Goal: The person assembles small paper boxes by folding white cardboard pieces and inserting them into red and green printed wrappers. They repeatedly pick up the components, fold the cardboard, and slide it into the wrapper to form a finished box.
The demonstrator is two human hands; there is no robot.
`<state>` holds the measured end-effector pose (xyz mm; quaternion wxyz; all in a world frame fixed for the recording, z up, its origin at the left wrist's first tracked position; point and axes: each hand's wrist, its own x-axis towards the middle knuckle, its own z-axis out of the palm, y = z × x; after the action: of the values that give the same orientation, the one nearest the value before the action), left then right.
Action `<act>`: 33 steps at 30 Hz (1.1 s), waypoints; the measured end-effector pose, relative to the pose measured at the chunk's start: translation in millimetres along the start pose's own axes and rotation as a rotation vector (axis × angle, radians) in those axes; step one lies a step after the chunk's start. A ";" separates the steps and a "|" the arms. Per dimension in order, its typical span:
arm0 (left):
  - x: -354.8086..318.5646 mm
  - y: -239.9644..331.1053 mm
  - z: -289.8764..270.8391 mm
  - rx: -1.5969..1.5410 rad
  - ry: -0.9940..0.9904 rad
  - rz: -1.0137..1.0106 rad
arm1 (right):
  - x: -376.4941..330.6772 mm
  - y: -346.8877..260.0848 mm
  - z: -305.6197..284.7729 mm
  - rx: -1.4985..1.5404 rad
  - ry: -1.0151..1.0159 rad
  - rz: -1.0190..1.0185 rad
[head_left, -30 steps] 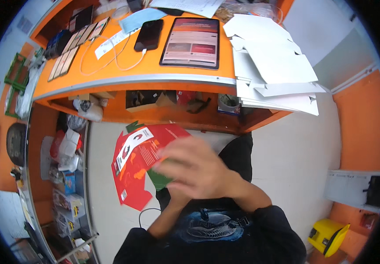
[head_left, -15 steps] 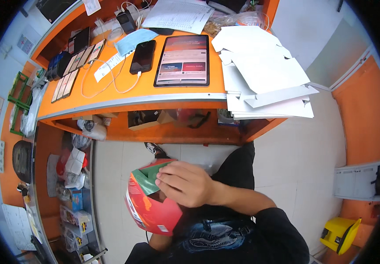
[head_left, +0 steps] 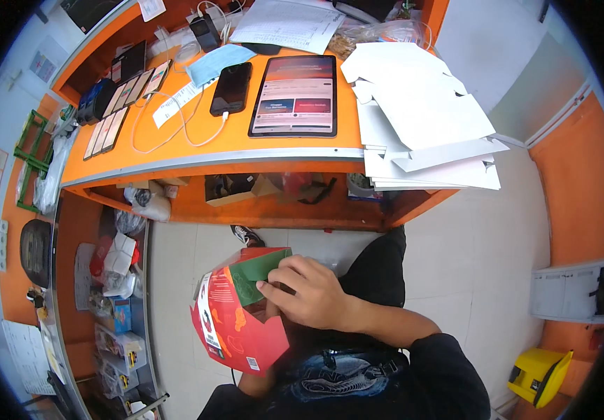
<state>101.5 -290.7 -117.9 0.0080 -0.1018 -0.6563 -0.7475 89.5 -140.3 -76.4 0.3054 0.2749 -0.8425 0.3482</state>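
Observation:
A red cardboard box with a green inner face is tilted in front of my lap, its near edge cut in points and folds. At its upper edge, my right hand is closed with bent fingers on the green flap. A white label panel runs down the box's left side, and orange drawings cover the red face. Behind and below the box comes my left forearm; the box hides my left hand and its fingers.
The orange counter ahead bears a tablet, a corded phone, a blue face mask and several smaller phones. Flat white cartons overhang its right end. Shelves with bagged goods stand left; a yellow case lies lower right.
The red box has turned, so more of its label panel and orange drawings shows. My right hand has shifted slightly right along with the flap.

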 end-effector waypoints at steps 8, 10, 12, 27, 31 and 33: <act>1.4 4.4 -10.2 0.265 -0.113 0.082 | 7.1 -8.4 -6.0 -0.082 -0.014 0.019; -0.7 4.8 -14.4 0.388 -0.161 0.110 | 2.6 -7.1 -3.2 -0.058 -0.014 0.035; -3.4 5.6 -15.6 0.510 -0.206 0.134 | -2.2 -0.5 1.2 -0.029 -0.001 0.021; -1.1 5.9 -13.4 -0.789 -0.257 -0.293 | -11.0 0.1 0.9 -0.054 -0.086 0.164; 1.9 17.2 3.0 -0.301 -0.145 -0.186 | -19.1 26.2 2.4 0.160 0.110 0.418; 2.1 8.7 -2.2 0.490 0.006 0.043 | -16.9 37.3 -15.0 0.146 0.320 0.545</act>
<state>100.4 -293.8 -109.3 0.0502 -0.1085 -0.8157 -0.5660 80.3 -102.1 -95.4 0.3089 0.0021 -0.7993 0.5155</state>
